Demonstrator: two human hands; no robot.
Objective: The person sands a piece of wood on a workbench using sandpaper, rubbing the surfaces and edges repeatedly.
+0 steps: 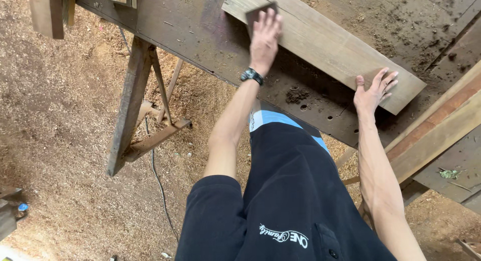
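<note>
Your black shirt fills the near edge, above a sawdust floor. Further left, your left hand, wristwatch on it, has its fingers close together and pressed flat on a dark sheet at the far end of the pale plank, which lies slantwise on the dark counter. It looks like a rubbing stroke. Your right hand rests at the plank's near end, fingers spread and gripping nothing. Another stroke calls for that hand to bear down steadily.
</note>
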